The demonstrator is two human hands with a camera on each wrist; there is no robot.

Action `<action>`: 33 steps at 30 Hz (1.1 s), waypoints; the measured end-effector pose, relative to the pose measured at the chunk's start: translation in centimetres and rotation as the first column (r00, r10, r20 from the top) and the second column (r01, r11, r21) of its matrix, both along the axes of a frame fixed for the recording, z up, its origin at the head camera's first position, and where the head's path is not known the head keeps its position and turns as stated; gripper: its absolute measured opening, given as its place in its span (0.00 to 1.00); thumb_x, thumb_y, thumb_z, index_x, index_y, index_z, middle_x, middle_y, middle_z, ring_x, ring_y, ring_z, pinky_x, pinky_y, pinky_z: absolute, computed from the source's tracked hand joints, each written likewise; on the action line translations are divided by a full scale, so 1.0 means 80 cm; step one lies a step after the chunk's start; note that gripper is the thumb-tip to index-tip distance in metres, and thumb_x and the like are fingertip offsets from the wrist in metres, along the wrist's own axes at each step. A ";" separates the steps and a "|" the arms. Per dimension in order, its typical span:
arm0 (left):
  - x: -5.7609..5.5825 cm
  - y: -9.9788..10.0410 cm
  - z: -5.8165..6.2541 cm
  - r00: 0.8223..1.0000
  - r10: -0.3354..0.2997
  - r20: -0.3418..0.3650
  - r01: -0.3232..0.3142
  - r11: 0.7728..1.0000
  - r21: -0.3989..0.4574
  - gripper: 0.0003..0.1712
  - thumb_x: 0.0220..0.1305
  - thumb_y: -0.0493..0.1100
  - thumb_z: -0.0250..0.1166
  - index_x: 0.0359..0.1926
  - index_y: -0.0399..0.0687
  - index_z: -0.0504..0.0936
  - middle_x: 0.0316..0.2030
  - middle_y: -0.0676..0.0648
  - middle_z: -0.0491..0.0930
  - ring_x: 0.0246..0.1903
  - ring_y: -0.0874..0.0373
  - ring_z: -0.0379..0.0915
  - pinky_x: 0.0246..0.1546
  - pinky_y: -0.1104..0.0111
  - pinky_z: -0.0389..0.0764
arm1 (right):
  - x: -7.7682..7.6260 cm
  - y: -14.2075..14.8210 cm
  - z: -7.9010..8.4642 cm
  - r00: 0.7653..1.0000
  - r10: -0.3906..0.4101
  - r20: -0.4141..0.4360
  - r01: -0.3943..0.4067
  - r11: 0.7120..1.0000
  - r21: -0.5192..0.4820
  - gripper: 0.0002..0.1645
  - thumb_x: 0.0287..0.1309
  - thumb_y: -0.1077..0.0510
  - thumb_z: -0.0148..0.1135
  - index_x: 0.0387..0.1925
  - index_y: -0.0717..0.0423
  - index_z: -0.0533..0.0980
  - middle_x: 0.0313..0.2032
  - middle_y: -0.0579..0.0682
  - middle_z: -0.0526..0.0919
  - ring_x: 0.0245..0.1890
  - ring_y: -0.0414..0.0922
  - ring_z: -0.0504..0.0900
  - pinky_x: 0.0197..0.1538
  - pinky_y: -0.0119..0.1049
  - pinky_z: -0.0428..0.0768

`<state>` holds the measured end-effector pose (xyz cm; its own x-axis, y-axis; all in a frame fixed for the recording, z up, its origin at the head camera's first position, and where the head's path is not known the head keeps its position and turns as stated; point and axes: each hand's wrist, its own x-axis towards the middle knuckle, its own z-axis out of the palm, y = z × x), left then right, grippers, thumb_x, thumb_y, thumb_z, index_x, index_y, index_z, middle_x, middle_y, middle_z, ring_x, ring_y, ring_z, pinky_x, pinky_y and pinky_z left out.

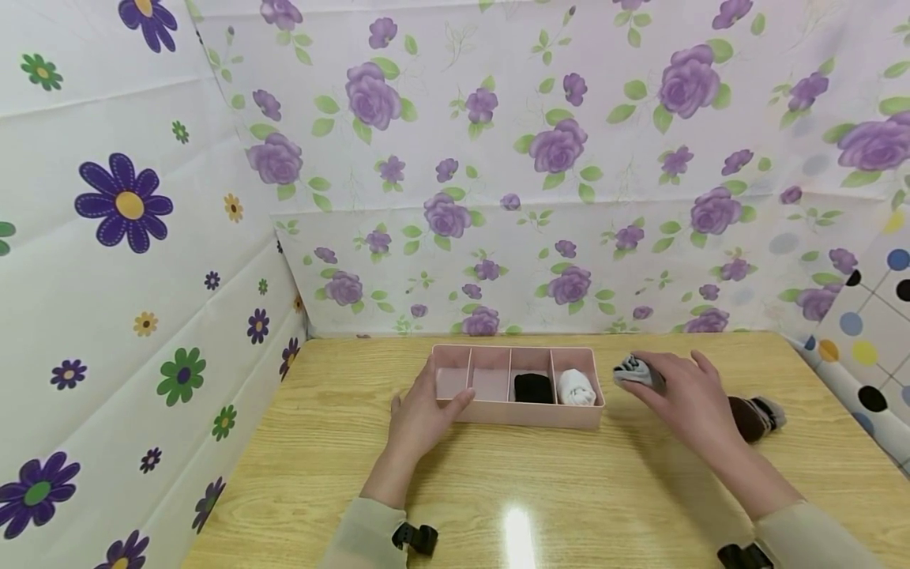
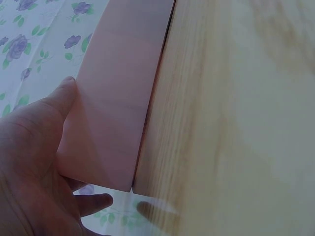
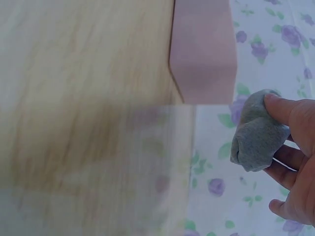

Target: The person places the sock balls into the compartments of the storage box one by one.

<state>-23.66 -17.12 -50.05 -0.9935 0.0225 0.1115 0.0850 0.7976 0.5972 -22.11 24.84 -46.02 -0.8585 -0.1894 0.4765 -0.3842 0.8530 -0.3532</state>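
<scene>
A pink divided storage box (image 1: 526, 415) sits on the wooden table, its compartments in one row. My left hand (image 1: 419, 415) grips its left end, thumb along the front edge and fingers around the side. Inside, a black sock roll (image 1: 533, 389) fills the third compartment from the left and a white sock roll (image 1: 577, 389) the rightmost. Just right of the box, my right hand (image 1: 690, 395) pinches a rolled grey sock (image 3: 258, 135) between thumb and fingers, raised over the table. Dark marks show on the sock's end in the head view.
A brown sock roll with a striped end (image 1: 753, 419) lies on the table (image 1: 554, 482) beyond my right wrist, partly hidden by it. Flower-patterned sheets (image 1: 426, 158) hang behind and to the left; a dotted sheet (image 1: 874, 340) borders the right.
</scene>
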 end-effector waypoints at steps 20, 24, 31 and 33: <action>-0.001 -0.001 -0.002 1.000 -0.003 0.003 0.003 1.000 0.002 0.64 0.74 0.75 0.64 0.91 0.49 0.44 0.85 0.41 0.59 0.81 0.40 0.61 0.77 0.24 0.43 | -0.026 -0.089 0.020 0.995 0.074 0.068 -0.072 0.997 -0.037 0.32 0.67 0.50 0.80 0.67 0.58 0.83 0.55 0.60 0.91 0.56 0.62 0.88 0.80 0.71 0.55; -0.002 -0.002 -0.002 1.000 0.000 0.001 0.000 1.000 0.001 0.64 0.74 0.76 0.64 0.91 0.49 0.44 0.85 0.41 0.60 0.81 0.40 0.62 0.77 0.24 0.44 | -0.031 -0.105 0.022 0.993 0.097 0.062 -0.095 0.995 -0.042 0.31 0.67 0.51 0.81 0.66 0.58 0.84 0.54 0.59 0.91 0.56 0.61 0.88 0.80 0.71 0.55; 0.000 -0.001 0.001 1.000 -0.003 -0.003 0.003 1.000 0.005 0.65 0.73 0.79 0.62 0.91 0.49 0.46 0.84 0.41 0.62 0.81 0.40 0.62 0.77 0.25 0.44 | -0.039 -0.133 0.022 0.990 0.122 0.071 -0.119 0.992 -0.041 0.31 0.65 0.50 0.82 0.66 0.55 0.85 0.55 0.57 0.91 0.57 0.60 0.88 0.80 0.69 0.56; 0.000 0.000 0.001 1.000 -0.002 -0.002 0.002 1.000 0.009 0.65 0.72 0.79 0.62 0.91 0.50 0.46 0.84 0.41 0.62 0.81 0.41 0.62 0.78 0.25 0.43 | -0.040 -0.140 0.023 0.988 0.130 0.079 -0.127 0.991 -0.043 0.30 0.66 0.50 0.81 0.66 0.55 0.85 0.55 0.56 0.91 0.57 0.60 0.88 0.80 0.68 0.56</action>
<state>-23.65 -17.14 -49.94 -0.9932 0.0236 0.1136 0.0879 0.7923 0.6038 -25.33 13.61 -44.20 -0.8643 -0.2838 0.4152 -0.4584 0.7841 -0.4183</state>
